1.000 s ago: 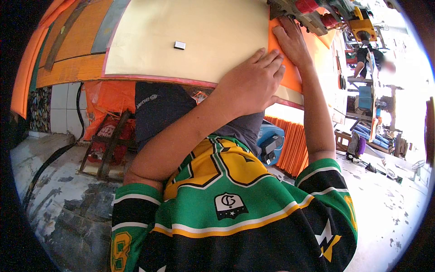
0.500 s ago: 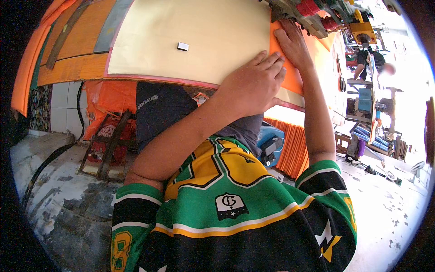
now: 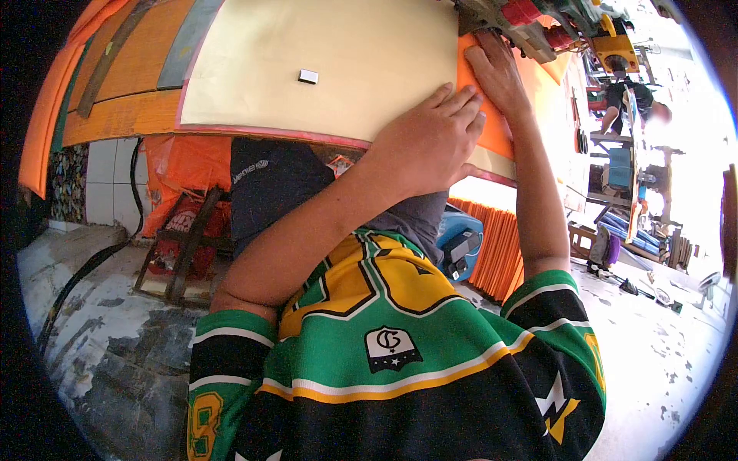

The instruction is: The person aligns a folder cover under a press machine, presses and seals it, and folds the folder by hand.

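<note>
My left hand (image 3: 440, 137) lies flat across the edge of a cream-coloured work surface (image 3: 323, 46), its fingers stretched over an orange sheet (image 3: 492, 115) that looks like fabric. Further up the same sheet rests my right hand (image 3: 498, 73), palm down with the thumb apart. Its fingertips reach close to a dark metal machine (image 3: 530, 38) with red parts, and are partly hidden there. Neither hand grips anything visible. A small white block with dark sides (image 3: 308, 77) sits on the cream surface, away from both hands.
Below the surface stand a pleated orange stack (image 3: 492, 250) and a blue case (image 3: 459, 244). A wooden frame (image 3: 181, 250) and a black cable (image 3: 88, 269) are on the left. Another person (image 3: 626, 104) is in the right background beside benches.
Both hands stay almost where they were on the orange sheet. The cream surface and small block appear shifted very slightly left.
</note>
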### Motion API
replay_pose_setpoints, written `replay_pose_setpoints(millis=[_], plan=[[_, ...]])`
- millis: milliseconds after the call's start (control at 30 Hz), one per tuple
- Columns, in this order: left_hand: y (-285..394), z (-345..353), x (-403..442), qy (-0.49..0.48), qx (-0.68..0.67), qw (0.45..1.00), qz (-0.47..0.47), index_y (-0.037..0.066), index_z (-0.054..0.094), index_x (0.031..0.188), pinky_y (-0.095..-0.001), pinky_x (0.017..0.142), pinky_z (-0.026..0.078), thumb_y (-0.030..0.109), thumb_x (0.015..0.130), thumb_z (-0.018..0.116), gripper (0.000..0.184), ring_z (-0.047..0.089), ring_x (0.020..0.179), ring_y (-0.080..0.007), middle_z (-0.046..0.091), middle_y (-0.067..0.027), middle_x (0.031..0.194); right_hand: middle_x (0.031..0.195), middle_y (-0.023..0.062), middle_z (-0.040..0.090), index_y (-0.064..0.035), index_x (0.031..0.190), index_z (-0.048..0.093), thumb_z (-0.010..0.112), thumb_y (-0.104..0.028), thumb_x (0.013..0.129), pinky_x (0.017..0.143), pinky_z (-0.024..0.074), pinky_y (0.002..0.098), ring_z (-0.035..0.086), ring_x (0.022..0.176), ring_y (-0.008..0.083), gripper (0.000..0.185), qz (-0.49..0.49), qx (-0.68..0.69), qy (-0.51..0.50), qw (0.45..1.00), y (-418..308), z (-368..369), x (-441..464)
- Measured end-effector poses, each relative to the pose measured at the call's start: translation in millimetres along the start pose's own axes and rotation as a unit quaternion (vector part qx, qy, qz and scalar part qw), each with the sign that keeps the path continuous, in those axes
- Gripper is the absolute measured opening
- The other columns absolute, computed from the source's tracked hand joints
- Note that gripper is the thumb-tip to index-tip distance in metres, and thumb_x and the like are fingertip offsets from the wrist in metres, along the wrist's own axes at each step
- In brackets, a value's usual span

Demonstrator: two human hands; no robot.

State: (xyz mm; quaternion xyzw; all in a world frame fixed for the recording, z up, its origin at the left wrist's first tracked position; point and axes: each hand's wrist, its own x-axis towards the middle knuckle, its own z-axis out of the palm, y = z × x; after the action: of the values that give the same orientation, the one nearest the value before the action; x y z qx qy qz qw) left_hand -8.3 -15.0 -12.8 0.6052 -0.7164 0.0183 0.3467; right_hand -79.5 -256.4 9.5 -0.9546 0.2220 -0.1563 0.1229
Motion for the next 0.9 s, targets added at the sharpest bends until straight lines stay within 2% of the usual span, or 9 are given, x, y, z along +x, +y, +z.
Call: replay_pose_setpoints(millis=[67, 133, 267, 333, 367, 433, 667, 733, 900], plan=[[0, 0, -1, 0.001, -0.004, 1.0, -0.001, -0.008, 0.059, 0.147, -0.0534, 0.134, 0.033, 0.048, 0.097, 0.076, 0.077, 0.048, 0.156, -0.041, 0.058, -0.0284, 0.159, 0.133, 0.0285, 0.065, 0.0024, 0.129, 0.061, 0.054, -0.03, 0.102, 0.114, 0.0432, 0.0527, 0.057, 0.129, 0.0477, 0.043, 0.005, -0.008, 0.0, 1.0, 6, 1, 1], [0, 0, -1, 0.01, -0.008, 1.0, 0.001, -0.009, 0.059, 0.146, -0.0535, 0.134, 0.033, 0.048, 0.097, 0.076, 0.078, 0.048, 0.156, -0.0412, 0.058, -0.0292, 0.158, 0.138, 0.0314, 0.063, 0.0, 0.126, 0.064, 0.056, -0.038, 0.101, 0.114, 0.0429, 0.0583, 0.057, 0.13, 0.0519, 0.046, -0.023, -0.069, -0.056, 0.996, 21, 1, 5], [-1, 0, 0, 0.006, 0.002, 1.0, 0.002, -0.01, 0.059, 0.146, -0.0537, 0.134, 0.033, 0.048, 0.096, 0.076, 0.079, 0.048, 0.156, -0.0413, 0.058, -0.0298, 0.158, 0.135, 0.0283, 0.065, -0.0002, 0.13, 0.061, 0.053, -0.033, 0.101, 0.114, 0.0432, 0.0529, 0.057, 0.129, 0.0481, 0.045, -0.047, -0.086, -0.052, 0.994, 4, -2, 1], [-1, 1, 0, 0.003, -0.002, 1.0, 0.0, -0.01, 0.059, 0.146, -0.054, 0.134, 0.033, 0.048, 0.096, 0.077, 0.079, 0.048, 0.156, -0.0415, 0.059, -0.0298, 0.157, 0.138, 0.0281, 0.064, -0.0001, 0.132, 0.06, 0.053, -0.032, 0.102, 0.115, 0.0434, 0.0523, 0.056, 0.132, 0.0479, 0.045, 0.02, -0.024, -0.006, 0.999, -6, -1, 1], [-1, 2, 0, 0.004, -0.002, 1.0, -0.001, -0.01, 0.059, 0.146, -0.054, 0.134, 0.033, 0.048, 0.096, 0.077, 0.079, 0.048, 0.156, -0.0415, 0.059, -0.0298, 0.157, 0.138, 0.0281, 0.064, -0.0001, 0.132, 0.06, 0.053, -0.032, 0.102, 0.115, 0.0434, 0.0523, 0.056, 0.132, 0.0479, 0.045, 0.019, -0.024, -0.006, 1.0, -6, -1, 2], [-1, 5, 0, 0.015, -0.014, 1.0, -0.001, -0.01, 0.06, 0.145, -0.0539, 0.133, 0.034, 0.048, 0.095, 0.078, 0.078, 0.048, 0.156, -0.0413, 0.059, -0.0295, 0.157, 0.132, 0.0336, 0.065, 0.0025, 0.125, 0.064, 0.055, -0.037, 0.101, 0.114, 0.0426, 0.0588, 0.056, 0.128, 0.0538, 0.047, 0.001, 0.006, 0.011, 1.0, -5, -1, 2], [-1, 3, 0, 0.01, -0.011, 1.0, -0.005, -0.009, 0.06, 0.146, -0.0534, 0.134, 0.033, 0.047, 0.095, 0.079, 0.078, 0.048, 0.156, -0.0407, 0.059, -0.0286, 0.158, 0.122, 0.0341, 0.068, 0.0036, 0.125, 0.065, 0.055, -0.036, 0.101, 0.109, 0.0464, 0.0575, 0.062, 0.121, 0.0522, 0.047, -0.011, 0.014, -0.007, 1.0, -11, -7, 1], [-1, 2, 0, 0.006, -0.007, 1.0, -0.002, -0.009, 0.059, 0.147, -0.0536, 0.134, 0.032, 0.046, 0.095, 0.079, 0.078, 0.048, 0.157, -0.0407, 0.058, -0.0282, 0.159, 0.119, 0.0337, 0.069, 0.0043, 0.123, 0.065, 0.056, -0.035, 0.101, 0.105, 0.0482, 0.0577, 0.063, 0.118, 0.0519, 0.046, -0.043, 0.003, 0.004, 0.999, -11, -8, 2], [-1, -1, 0, 0.0, -0.007, 1.0, -0.006, -0.009, 0.059, 0.147, -0.0538, 0.134, 0.032, 0.046, 0.095, 0.079, 0.078, 0.047, 0.157, -0.0405, 0.057, -0.0279, 0.16, 0.12, 0.0334, 0.069, 0.0044, 0.125, 0.064, 0.056, -0.032, 0.1, 0.104, 0.049, 0.0575, 0.064, 0.118, 0.0518, 0.045, -0.064, 0.001, -0.004, 0.998, -18, -12, 6]])
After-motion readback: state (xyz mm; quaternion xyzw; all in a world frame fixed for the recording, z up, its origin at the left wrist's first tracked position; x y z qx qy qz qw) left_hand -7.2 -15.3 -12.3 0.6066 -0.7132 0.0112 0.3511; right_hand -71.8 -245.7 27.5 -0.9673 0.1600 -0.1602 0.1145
